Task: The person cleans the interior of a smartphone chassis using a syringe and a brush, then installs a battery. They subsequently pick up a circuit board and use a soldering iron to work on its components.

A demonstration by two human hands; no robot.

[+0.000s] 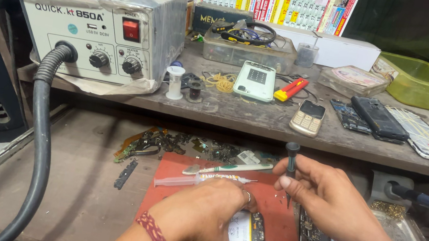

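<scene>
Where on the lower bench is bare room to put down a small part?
The widest free patch is the grey bench top between the black hose and the red mat. The mat's far right part is also bare. It is crowded under the shelf edge, where loose parts lie, and near the right hand and left hand.
</scene>
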